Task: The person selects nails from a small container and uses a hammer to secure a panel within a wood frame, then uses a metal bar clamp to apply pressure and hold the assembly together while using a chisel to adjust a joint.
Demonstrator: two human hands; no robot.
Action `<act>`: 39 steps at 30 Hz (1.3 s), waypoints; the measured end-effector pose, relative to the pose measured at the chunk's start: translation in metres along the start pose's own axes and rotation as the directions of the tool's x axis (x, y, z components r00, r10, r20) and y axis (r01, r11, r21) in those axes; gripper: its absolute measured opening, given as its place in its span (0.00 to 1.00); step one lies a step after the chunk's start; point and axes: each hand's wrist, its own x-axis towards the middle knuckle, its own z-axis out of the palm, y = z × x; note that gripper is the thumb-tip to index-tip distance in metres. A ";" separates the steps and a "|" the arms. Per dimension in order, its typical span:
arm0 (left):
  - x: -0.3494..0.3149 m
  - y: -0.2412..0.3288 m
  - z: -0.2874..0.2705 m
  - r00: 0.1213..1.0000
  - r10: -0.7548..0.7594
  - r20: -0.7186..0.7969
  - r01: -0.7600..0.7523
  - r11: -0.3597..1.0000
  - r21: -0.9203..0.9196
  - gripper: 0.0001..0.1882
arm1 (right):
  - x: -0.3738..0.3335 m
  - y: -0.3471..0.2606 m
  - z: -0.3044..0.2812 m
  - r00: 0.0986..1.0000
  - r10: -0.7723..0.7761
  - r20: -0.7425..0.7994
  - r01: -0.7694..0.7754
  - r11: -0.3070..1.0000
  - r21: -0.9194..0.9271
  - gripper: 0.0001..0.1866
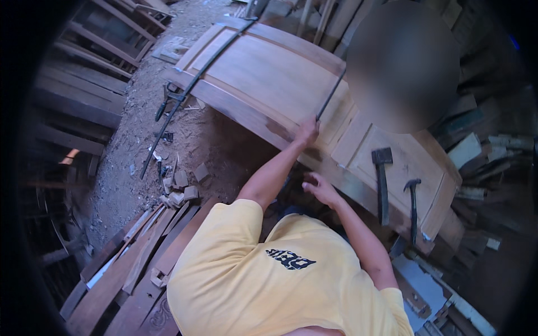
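Note:
A wooden panel door lies raised across the view from far left to near right. My left hand is closed around the dark bar of a clamp that runs across the door's middle. Just below the door's near edge, my right hand is held with its fingers apart and nothing visible in them. A second long bar clamp spans the door's far left end, its bar reaching out past the near edge. A mallet and a claw hammer rest on the door's right part.
Long boards are stacked at the lower left, beside small wood blocks on the littered ground. Timber frames stand at the left. Scrap wood is piled at the right. A round blur hides part of the far right.

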 end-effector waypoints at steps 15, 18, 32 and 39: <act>-0.036 0.050 -0.012 0.992 0.089 0.089 -0.086 0.996 -0.032 0.17 | 0.018 -0.011 0.003 0.970 -0.233 -0.071 0.210 0.947 -0.243 0.27; -0.035 0.057 -0.006 0.987 0.152 0.058 -0.153 0.988 0.026 0.17 | 0.020 -0.011 -0.002 0.978 -0.188 -0.087 0.167 0.965 -0.203 0.27; -0.064 0.080 0.021 0.977 0.096 0.192 -0.089 0.995 -0.049 0.16 | -0.014 0.017 -0.009 0.963 -0.238 -0.129 0.199 0.945 -0.258 0.25; -0.079 0.073 0.031 0.959 0.185 0.212 -0.146 0.971 -0.187 0.17 | -0.046 0.025 0.000 0.952 -0.185 -0.244 0.115 0.955 -0.273 0.27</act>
